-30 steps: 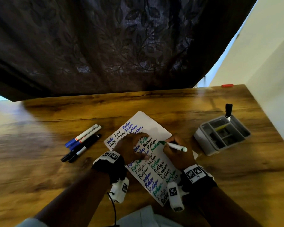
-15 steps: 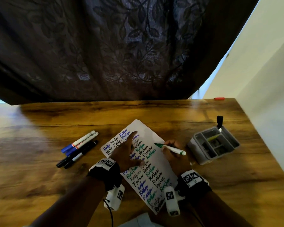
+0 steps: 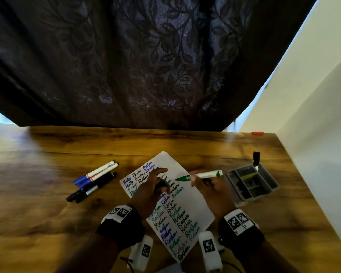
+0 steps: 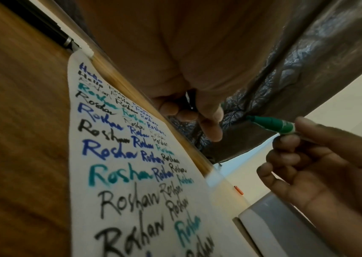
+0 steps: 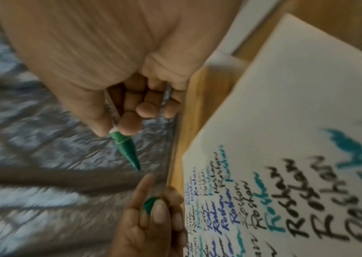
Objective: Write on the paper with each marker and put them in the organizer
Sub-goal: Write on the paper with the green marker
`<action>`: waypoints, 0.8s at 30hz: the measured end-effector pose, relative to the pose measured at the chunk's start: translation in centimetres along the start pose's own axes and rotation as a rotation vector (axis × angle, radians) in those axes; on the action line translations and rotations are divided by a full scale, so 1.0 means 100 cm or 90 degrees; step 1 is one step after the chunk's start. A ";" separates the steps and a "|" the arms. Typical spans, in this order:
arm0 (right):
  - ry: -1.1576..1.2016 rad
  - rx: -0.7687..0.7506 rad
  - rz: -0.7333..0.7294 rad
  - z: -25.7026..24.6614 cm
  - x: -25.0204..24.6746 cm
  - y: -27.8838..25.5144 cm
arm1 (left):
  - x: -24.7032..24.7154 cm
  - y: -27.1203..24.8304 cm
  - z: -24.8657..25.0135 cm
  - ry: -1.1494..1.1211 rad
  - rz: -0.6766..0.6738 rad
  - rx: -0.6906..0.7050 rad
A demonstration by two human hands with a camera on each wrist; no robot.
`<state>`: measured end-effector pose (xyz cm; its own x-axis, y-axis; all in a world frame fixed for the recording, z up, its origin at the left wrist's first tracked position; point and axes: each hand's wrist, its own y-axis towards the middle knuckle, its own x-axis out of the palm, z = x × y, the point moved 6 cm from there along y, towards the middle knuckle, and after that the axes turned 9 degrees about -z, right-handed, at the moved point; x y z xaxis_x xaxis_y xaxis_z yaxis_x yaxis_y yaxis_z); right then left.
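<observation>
Fingers (image 3: 193,177) of the right hand (image 3: 211,194) pinch the white-barrelled green marker (image 3: 202,174) near its uncapped green nib end; thumb and index closed on the barrel, other fingers curled under. Marker's long axis runs roughly level, left-right in the head view: nib points toward the left hand, white tail with its green band points toward the grey plastic compartment organizer (image 3: 252,183). Nib is lifted off the white paper sheet (image 3: 197,209), not touching it.

Left hand (image 3: 148,194) sits just past the nib tip. Its index finger (image 3: 159,170) is stretched out; the remaining fingers curl around a small dark green marker cap (image 5: 150,204), seen best in the right wrist view. Cap and nib are close but apart.

Paper lies on the wooden table (image 3: 47,213) under both hands, tilted, covered in rows of handwriting in blue, black and green.

Beyond the left hand's knuckles, well away from the fingers: four capped markers (image 3: 93,180) lying side by side on the table, two white-bodied with blue caps, two black, all angled the same way.

Organizer is just beyond the right hand's marker tail. One black marker (image 3: 256,158) stands upright at its far corner; a yellowish item lies in a middle compartment, too small to identify.

Dark leaf-patterned curtain (image 3: 146,66) hangs behind the table.
</observation>
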<state>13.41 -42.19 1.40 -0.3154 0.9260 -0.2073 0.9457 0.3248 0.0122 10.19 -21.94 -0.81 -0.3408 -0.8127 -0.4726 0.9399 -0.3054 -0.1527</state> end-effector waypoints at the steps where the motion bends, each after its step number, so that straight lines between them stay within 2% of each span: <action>1: -0.013 -0.007 -0.004 -0.008 0.001 -0.002 | 0.002 -0.001 0.004 -0.017 0.003 0.004; 4: -0.028 -0.018 -0.023 -0.017 0.004 -0.001 | 0.006 -0.002 0.016 -0.046 0.012 0.023; 19: -0.066 0.052 -0.095 -0.023 -0.010 -0.002 | 0.036 0.005 0.062 -0.050 0.005 0.051; 21: -0.054 0.018 -0.072 -0.032 -0.020 -0.002 | 0.039 0.010 0.072 -0.099 0.028 0.058; 24: -0.051 -0.008 -0.025 -0.042 -0.031 -0.006 | 0.046 0.023 0.083 -0.352 0.095 -0.026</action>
<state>13.45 -44.48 6.10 -0.3438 0.8948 -0.2848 0.9317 0.3628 0.0151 10.63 -30.56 3.86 -0.1536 -0.9877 0.0306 0.9749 -0.1565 -0.1584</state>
